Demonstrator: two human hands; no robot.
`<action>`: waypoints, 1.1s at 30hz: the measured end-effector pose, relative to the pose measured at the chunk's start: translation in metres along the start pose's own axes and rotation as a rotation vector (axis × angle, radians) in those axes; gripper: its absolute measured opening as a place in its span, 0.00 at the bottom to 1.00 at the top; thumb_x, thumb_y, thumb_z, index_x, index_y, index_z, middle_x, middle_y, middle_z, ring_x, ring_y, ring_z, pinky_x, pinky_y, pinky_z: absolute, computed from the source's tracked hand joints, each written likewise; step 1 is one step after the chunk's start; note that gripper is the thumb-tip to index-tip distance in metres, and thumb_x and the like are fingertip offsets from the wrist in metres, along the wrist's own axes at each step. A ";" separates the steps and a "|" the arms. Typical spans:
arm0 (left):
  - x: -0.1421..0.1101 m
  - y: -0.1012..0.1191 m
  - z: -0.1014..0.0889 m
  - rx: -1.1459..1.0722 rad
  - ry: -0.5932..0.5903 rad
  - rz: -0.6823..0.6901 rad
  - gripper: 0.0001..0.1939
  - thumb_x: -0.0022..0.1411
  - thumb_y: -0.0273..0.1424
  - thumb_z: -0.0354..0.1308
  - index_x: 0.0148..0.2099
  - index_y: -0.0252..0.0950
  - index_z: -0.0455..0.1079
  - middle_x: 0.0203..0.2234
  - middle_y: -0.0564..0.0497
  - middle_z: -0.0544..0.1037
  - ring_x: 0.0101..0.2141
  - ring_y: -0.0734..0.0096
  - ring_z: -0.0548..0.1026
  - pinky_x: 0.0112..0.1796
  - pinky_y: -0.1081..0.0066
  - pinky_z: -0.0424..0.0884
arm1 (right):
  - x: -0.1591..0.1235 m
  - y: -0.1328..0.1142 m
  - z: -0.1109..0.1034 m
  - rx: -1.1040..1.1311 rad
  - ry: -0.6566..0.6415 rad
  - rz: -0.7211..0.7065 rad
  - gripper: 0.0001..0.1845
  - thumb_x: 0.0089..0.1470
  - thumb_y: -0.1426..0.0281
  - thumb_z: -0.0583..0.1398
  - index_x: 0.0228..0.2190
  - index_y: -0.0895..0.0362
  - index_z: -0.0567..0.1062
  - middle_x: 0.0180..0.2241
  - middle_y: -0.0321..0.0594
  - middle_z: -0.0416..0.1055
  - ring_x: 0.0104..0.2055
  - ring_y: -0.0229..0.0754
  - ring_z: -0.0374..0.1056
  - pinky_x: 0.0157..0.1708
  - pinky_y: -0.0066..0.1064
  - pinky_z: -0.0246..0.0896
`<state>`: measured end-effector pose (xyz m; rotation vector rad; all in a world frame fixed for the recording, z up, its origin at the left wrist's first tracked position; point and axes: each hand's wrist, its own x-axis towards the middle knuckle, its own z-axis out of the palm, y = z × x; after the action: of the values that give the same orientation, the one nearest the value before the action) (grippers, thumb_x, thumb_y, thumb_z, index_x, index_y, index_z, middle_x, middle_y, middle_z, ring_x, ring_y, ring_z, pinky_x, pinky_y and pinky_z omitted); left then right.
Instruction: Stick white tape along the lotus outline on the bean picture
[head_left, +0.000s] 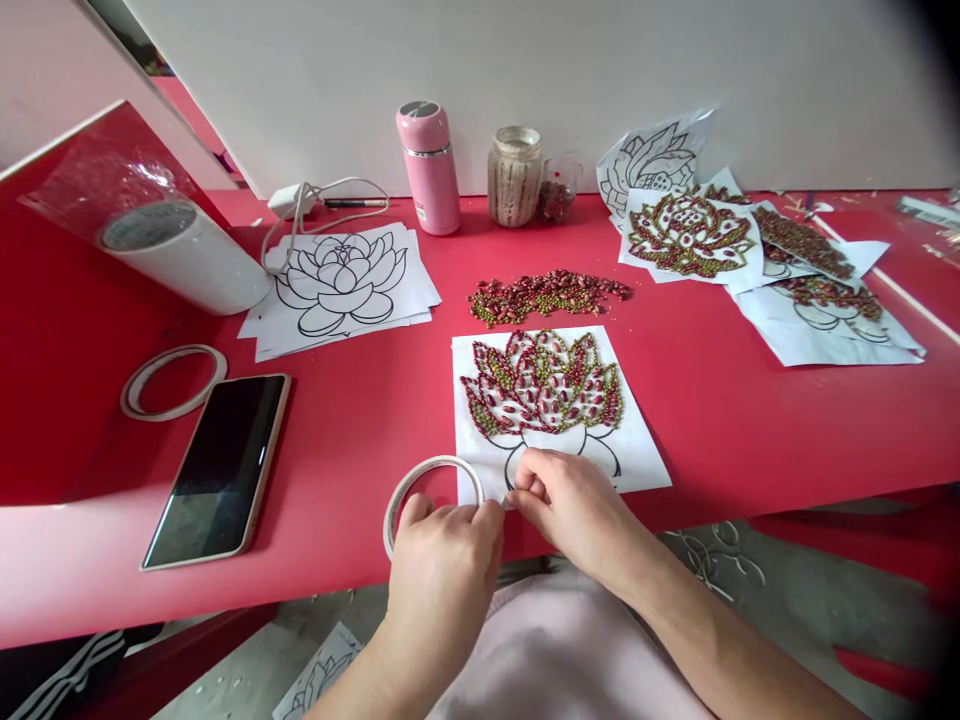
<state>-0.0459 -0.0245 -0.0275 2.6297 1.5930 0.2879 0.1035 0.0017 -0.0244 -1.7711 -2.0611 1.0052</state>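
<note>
My left hand is closed on a narrow roll of white tape, held at the table's front edge. Close beside it, my right hand is pinched at the roll's near side, with a small pale bit, seemingly the tape's end, at its fingertips. Both hands are over the lower edge of a paper sheet with a printed lotus outline. Red and green beans fill the upper petals of that lotus; the lower petals are bare outline, partly hidden by my right hand.
Behind the sheet lies a pile of loose beans. A phone, another tape ring and printed lotus sheets are at left. A pink flask and a jar stand at back; bean-covered sheets lie at right.
</note>
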 end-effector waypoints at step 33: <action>-0.001 -0.002 0.010 0.080 0.270 -0.155 0.11 0.61 0.34 0.48 0.41 0.32 0.67 0.20 0.54 0.74 0.22 0.72 0.72 0.31 0.67 0.55 | -0.004 0.003 -0.009 0.175 -0.013 -0.008 0.08 0.53 0.73 0.53 0.23 0.55 0.63 0.20 0.30 0.64 0.22 0.33 0.57 0.22 0.22 0.48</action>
<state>-0.0463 -0.0235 -0.0375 2.5954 1.9140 0.6048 0.1125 0.0011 -0.0187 -1.6716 -1.9204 1.1596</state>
